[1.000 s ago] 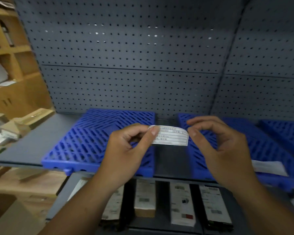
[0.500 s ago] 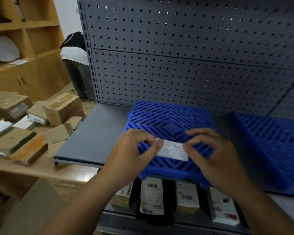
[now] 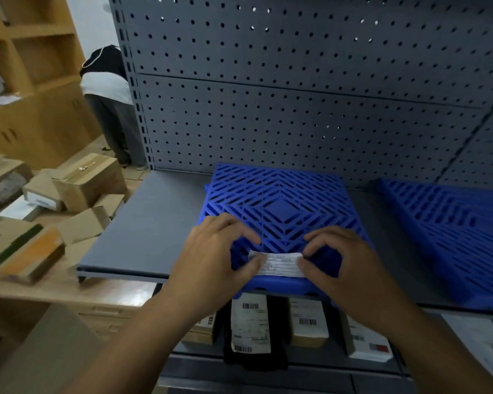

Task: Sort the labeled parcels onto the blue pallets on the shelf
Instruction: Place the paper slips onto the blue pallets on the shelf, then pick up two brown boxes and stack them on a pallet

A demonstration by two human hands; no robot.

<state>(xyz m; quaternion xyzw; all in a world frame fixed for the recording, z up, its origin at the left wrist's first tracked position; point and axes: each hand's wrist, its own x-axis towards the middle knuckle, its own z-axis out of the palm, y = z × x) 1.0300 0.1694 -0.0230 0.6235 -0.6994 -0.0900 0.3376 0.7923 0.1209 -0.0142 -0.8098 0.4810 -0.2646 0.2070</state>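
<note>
Now: both grips at the front edge of the left blue pallet (image 3: 279, 200). It sits on the grey shelf (image 3: 148, 223), its back edge near the pegboard panel (image 3: 296, 95). Btwn the grips is a small white paper label (image 3: 279, 264) w/ printed lines, too blurred to read. It lies lengthwise L–R over the pallet's front strip, just above the front lip.

Left grip (image 3: 217, 260): fingers curled, thumb tip on label's L end, holding it. Forefinger arches above, tip apart from the paper. Right grip (image 3: 350, 268): mirrored posture, thumb on label's R end, other fingers curled over the slats. Neither grip is spread; each is closed down on its own end of the label. Can't tell if the label is lifted off the plastic or flat against it.

Second blue pallet (image 3: 453, 223) sits to the R on the same shelf, apart from the first, w/ a strip of bare shelf btwn.

Parcels are on the lower shelf (image 3: 310, 361), directly under the left pallet:
- black bag parcel (image 3: 249, 322) w/ white barcode sheet
- brown box (image 3: 308, 322) just beside it
- white box w/ red patch (image 3: 367, 342) further R
- one more box (image 3: 202, 328), partly hidden behind the L wrist

More cardboard boxes (image 3: 88, 180) are piled on the wooden counter (image 3: 69, 285) to the L of the shelf. Beyond them a person (image 3: 108, 89) is seen from behind, beside a wooden cabinet (image 3: 26, 109).
</note>
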